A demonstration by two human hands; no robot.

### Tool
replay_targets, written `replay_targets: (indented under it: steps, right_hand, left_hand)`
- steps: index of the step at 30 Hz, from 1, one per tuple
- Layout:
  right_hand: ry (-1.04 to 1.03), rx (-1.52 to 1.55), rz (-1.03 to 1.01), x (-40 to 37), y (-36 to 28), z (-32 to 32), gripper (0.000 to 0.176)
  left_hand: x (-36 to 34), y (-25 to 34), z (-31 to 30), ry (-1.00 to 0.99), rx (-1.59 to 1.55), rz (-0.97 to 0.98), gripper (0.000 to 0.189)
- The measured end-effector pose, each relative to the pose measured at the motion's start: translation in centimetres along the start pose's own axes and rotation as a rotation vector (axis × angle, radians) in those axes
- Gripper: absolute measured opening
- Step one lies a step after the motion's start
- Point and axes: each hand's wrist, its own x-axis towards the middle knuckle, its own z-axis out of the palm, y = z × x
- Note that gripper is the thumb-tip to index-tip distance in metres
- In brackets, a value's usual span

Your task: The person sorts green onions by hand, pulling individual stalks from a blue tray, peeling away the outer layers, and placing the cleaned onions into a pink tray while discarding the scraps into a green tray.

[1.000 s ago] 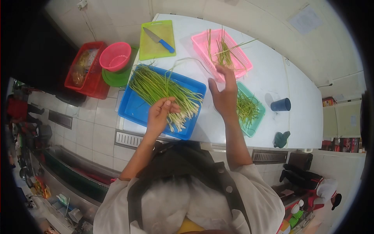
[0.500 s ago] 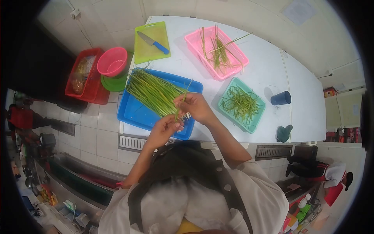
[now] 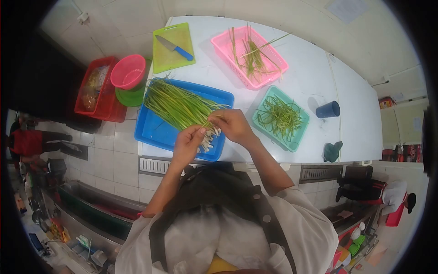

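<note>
My left hand (image 3: 187, 142) and my right hand (image 3: 233, 127) meet over the front right of the blue tray (image 3: 150, 134). The fingers of both are pinched on a short piece of green stalk (image 3: 207, 124), which they partly hide. Beneath them a thick bundle of spring onions (image 3: 178, 102) lies slantwise in the tray, green tips at the far left and white ends towards me. To the right, a mint-green basket (image 3: 293, 145) holds cut green pieces (image 3: 279, 119). Behind it, a pink basket (image 3: 224, 49) contains several loose long stalks (image 3: 253, 57).
A knife (image 3: 173, 47) with a blue handle lies on the green cutting board (image 3: 171, 64). A blue cup (image 3: 328, 109) and a dark green cloth (image 3: 332, 151) are at the right. Red and pink containers (image 3: 128, 72) stand left of the table. Another person (image 3: 388, 194) is at far right.
The long stalk that stood up between my hands no longer shows upright; only a short part is visible at the fingertips. My hands have tilted slightly, and the view has shifted a little.
</note>
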Motion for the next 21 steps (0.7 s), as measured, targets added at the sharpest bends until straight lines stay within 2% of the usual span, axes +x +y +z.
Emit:
replay_targets:
  steps: [3,4,5,7,9,11,14,16,18,19,20,21]
  right_hand:
    - [0.532,-0.245,-0.095,-0.3,2.4,-2.2,0.012]
    - [0.650,-0.221,-0.009,-0.5,2.4,-4.7,0.013]
    - [0.762,-0.190,0.078,-1.0,2.1,-7.9,0.014]
    - [0.902,0.115,0.191,-1.8,1.0,-12.7,0.018]
    - [0.747,0.157,0.163,-3.6,2.7,-15.9,0.028]
    - [0.286,-0.341,0.653,-5.2,2.9,-18.8,0.036]
    - [-0.042,-0.781,0.998,-6.6,2.1,-16.2,0.041]
    - [-0.015,-0.545,0.818,-6.2,5.1,-12.9,0.039]
    - [0.127,-0.427,0.488,-4.9,2.7,-7.2,0.030]
    - [0.018,0.148,0.437,-4.5,3.1,-4.6,0.035]
    - [-0.113,0.192,0.079,-4.4,4.1,-1.3,0.040]
    - [-0.252,0.260,0.150,-3.8,1.5,0.8,0.047]
  left_hand:
    - [-0.6,0.7,0.5,0.000,0.138,0.033,0.029]
    - [-0.9,0.8,0.6,0.005,0.180,0.041,0.029]
    - [-1.0,0.4,0.5,-0.003,0.091,-0.004,0.029]
    - [-1.6,-0.3,-0.2,0.008,-0.074,-0.095,0.029]
    - [-1.4,-0.2,-0.7,0.052,-0.217,-0.160,0.029]
    - [-0.7,0.2,-0.8,0.106,-0.415,-0.185,0.029]
    - [0.7,1.3,-0.7,0.112,-0.595,-0.158,0.028]
    - [1.8,2.2,-0.1,0.125,-0.671,-0.120,0.027]
    - [2.6,2.9,1.0,0.152,-0.710,-0.083,0.024]
    - [3.0,2.4,1.3,0.154,-0.759,-0.030,0.026]
    - [3.6,1.5,1.5,0.156,-0.807,0.025,0.028]
    - [4.0,1.0,1.6,0.161,-0.854,0.082,0.031]
